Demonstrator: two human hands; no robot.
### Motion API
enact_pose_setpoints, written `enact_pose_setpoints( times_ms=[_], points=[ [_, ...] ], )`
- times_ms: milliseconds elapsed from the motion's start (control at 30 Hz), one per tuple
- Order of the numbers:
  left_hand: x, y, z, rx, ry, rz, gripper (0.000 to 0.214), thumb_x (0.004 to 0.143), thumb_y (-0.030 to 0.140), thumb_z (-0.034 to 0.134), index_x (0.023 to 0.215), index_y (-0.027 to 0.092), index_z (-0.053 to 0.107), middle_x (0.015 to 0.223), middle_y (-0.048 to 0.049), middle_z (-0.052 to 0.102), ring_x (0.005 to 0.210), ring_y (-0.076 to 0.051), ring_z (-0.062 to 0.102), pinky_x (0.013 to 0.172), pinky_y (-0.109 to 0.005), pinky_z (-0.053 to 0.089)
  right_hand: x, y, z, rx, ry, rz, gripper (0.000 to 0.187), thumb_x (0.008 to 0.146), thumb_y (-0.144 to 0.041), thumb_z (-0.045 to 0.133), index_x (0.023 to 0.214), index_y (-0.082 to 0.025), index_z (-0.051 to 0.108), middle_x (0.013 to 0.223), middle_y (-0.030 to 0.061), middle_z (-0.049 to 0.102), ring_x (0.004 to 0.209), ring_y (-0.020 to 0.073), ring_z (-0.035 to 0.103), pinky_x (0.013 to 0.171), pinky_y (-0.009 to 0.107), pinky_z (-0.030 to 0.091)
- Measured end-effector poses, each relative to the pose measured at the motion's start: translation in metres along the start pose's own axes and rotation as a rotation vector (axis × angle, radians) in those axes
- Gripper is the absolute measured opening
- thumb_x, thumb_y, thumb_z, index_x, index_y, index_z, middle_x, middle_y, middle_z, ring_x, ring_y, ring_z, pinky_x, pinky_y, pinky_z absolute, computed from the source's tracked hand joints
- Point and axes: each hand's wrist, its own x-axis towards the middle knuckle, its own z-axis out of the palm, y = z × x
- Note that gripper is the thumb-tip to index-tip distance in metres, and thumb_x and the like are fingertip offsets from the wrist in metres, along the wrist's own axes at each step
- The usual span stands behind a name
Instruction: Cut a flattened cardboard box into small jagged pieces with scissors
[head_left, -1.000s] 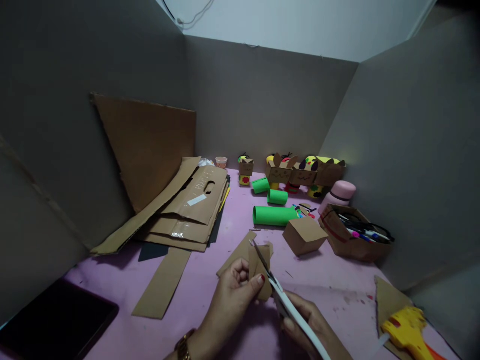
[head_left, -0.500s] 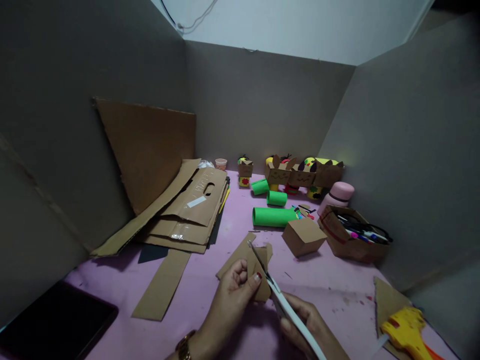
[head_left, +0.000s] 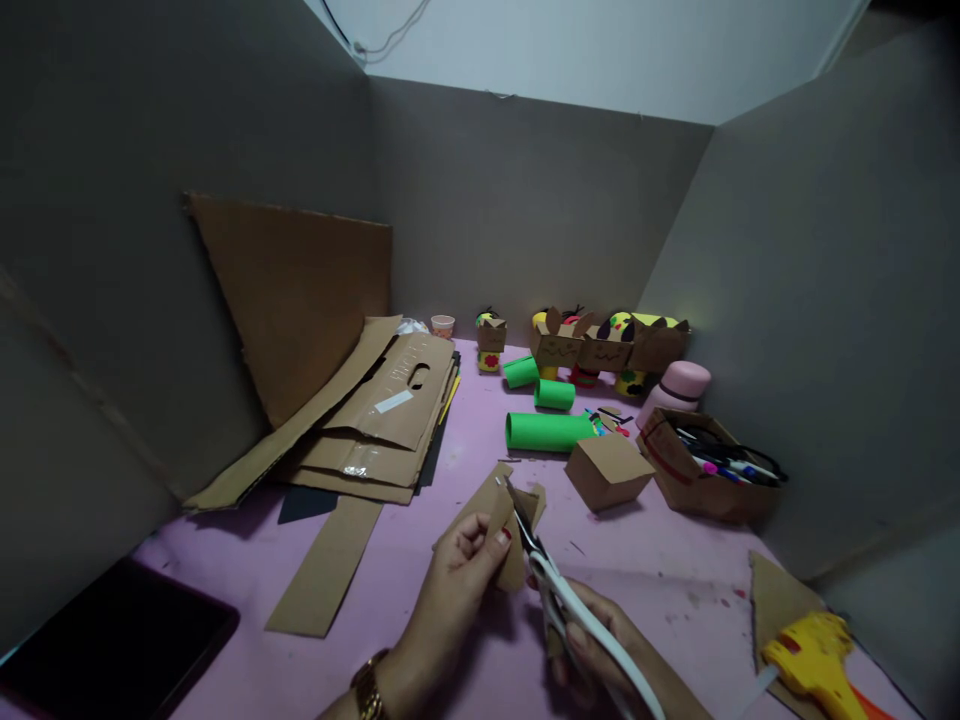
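Note:
Pinched between the thumb and fingers of my left hand (head_left: 469, 560) is a small piece of cardboard (head_left: 511, 560), held above the pink table (head_left: 405, 590). My right hand (head_left: 600, 640) grips white-handled scissors (head_left: 574, 605). Their blades point up and away and lie against the cardboard piece, partly hidden by it. Beneath and behind my left hand, a cardboard strip (head_left: 480, 500) rests on the table. A closed cardboard box (head_left: 609, 472) sits just beyond the scissors, to the right.
Stacked flat cardboard (head_left: 375, 430) fills the left side, near a dark tablet (head_left: 112, 640). Green paper tubes (head_left: 551, 432) and decorated cardboard figures (head_left: 559, 345) stand at the back. To the right are a box of pens (head_left: 705, 490), a pink bottle (head_left: 679, 385) and a yellow glue gun (head_left: 810, 655).
The cardboard piece has turned and tilted in my left hand. My right hand's scissors have shifted slightly, and their handles are spread wider apart.

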Motion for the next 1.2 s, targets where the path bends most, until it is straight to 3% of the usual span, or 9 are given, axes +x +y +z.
enact_pose_setpoints(
  times_ms=[233,367,467,633,733,833,967,1100,1200],
  points=[
    [-0.001,0.003,0.000,-0.050,-0.009,0.021,0.020,0.079,0.033,0.061,0.090,0.017,0.056,0.072,0.0007,0.061,0.059,-0.011,0.052,0.056,-0.023,0.040,0.000,-0.001,0.000,-0.016,-0.013,-0.018,0.070,0.076,-0.060,0.062,0.125,-0.012,0.048,0.062,0.0016,0.059,0.043,0.0055,0.042,0.042,0.017,0.032],
    [0.000,0.000,-0.004,-0.029,0.091,0.079,0.026,0.081,0.030,0.057,0.103,0.024,0.044,0.084,0.0009,0.062,0.069,-0.013,0.058,0.064,-0.024,0.044,0.000,-0.004,0.002,-0.017,-0.001,0.004,0.072,0.076,-0.061,0.061,0.126,-0.012,0.047,0.061,0.0011,0.058,0.044,0.0053,0.044,0.041,0.016,0.033],
    [-0.001,-0.004,-0.006,0.199,0.168,0.235,0.021,0.083,0.029,0.055,0.101,0.025,0.045,0.091,0.0001,0.060,0.078,-0.015,0.059,0.067,-0.026,0.046,-0.001,-0.004,0.002,-0.033,0.004,0.009,0.069,0.076,-0.062,0.060,0.122,-0.012,0.049,0.061,0.0012,0.059,0.042,0.0043,0.043,0.040,0.015,0.032],
    [-0.005,-0.009,-0.007,0.669,0.139,0.423,0.023,0.079,0.026,0.057,0.102,0.023,0.053,0.102,-0.0061,0.058,0.098,-0.022,0.056,0.084,-0.037,0.045,-0.001,0.005,0.003,0.040,0.011,0.031,0.067,0.079,-0.058,0.061,0.124,-0.011,0.045,0.063,0.0025,0.062,0.042,0.0049,0.048,0.040,0.014,0.035],
    [-0.004,-0.008,-0.007,0.809,0.173,0.425,0.037,0.073,0.023,0.062,0.108,0.021,0.049,0.107,-0.0083,0.055,0.104,-0.025,0.053,0.090,-0.042,0.043,0.001,0.009,0.004,0.100,0.014,0.046,0.068,0.079,-0.058,0.060,0.125,-0.011,0.043,0.063,0.0029,0.063,0.040,0.0050,0.049,0.038,0.014,0.037],
    [-0.003,-0.005,-0.009,0.879,0.130,0.411,0.033,0.078,0.023,0.055,0.110,0.020,0.047,0.109,-0.0104,0.056,0.105,-0.025,0.053,0.090,-0.042,0.042,0.002,0.009,0.004,0.092,0.010,0.044,0.068,0.079,-0.059,0.060,0.123,-0.010,0.044,0.063,0.0025,0.062,0.040,0.0047,0.048,0.038,0.014,0.037],
    [-0.003,0.002,-0.013,0.887,0.078,0.401,0.021,0.090,0.026,0.039,0.103,0.020,0.054,0.097,-0.0082,0.063,0.091,-0.022,0.059,0.080,-0.036,0.044,0.002,0.005,0.004,0.045,0.019,0.042,0.069,0.079,-0.060,0.059,0.124,-0.010,0.042,0.062,0.0016,0.061,0.041,0.0048,0.047,0.038,0.014,0.035],
    [-0.001,0.004,-0.015,0.783,0.137,0.436,0.021,0.090,0.031,0.042,0.093,0.021,0.061,0.093,-0.0065,0.064,0.089,-0.022,0.058,0.079,-0.033,0.042,0.000,0.003,0.005,-0.005,0.019,0.061,0.075,0.078,-0.063,0.057,0.127,-0.010,0.038,0.064,0.0015,0.060,0.043,0.0055,0.046,0.040,0.015,0.034],
    [0.002,0.002,-0.015,0.551,0.147,0.318,0.022,0.088,0.037,0.045,0.083,0.020,0.059,0.077,-0.0029,0.062,0.072,-0.018,0.056,0.064,-0.028,0.042,-0.003,0.001,0.008,-0.067,0.004,0.064,0.076,0.078,-0.064,0.056,0.129,-0.011,0.038,0.064,0.0011,0.058,0.046,0.0063,0.046,0.043,0.017,0.034]
  ],
)
